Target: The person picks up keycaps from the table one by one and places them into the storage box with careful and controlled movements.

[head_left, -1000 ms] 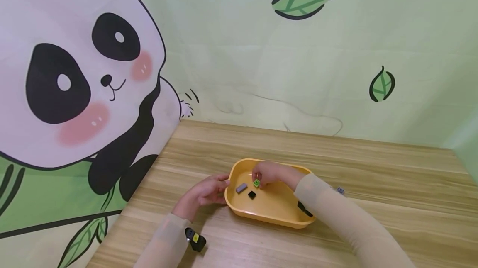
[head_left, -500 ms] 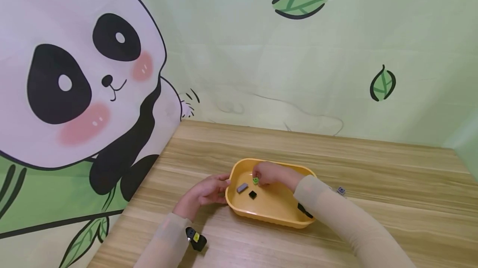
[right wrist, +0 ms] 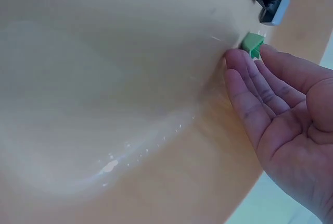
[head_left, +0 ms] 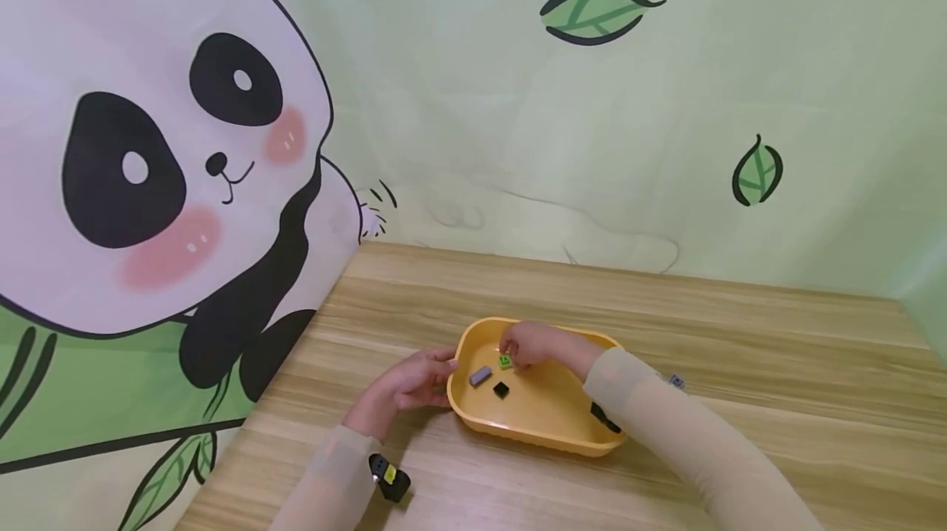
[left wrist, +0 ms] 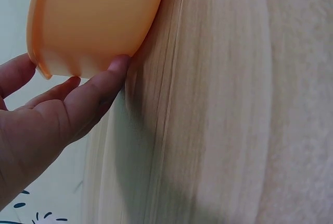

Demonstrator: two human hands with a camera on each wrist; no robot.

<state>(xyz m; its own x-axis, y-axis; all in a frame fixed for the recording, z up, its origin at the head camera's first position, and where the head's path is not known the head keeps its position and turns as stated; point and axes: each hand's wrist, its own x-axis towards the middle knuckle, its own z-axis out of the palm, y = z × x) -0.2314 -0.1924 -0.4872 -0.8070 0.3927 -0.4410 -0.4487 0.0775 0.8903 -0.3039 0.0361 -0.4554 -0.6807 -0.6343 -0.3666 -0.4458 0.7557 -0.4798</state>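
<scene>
left hand (head_left: 418,379): gripping yellow-orange plastic tray (head_left: 533,435), left end
right hand (head_left: 534,343): we pinch small square green block (head_left: 505,361), fingertips close
block's place: inside tray, far left
tray's long axis: left to right

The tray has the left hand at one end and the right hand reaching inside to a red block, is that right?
Not quite: the block at the right hand is green, not red, as the right wrist view shows. The left hand is at one end of the tray, and the right hand does reach inside.
</scene>
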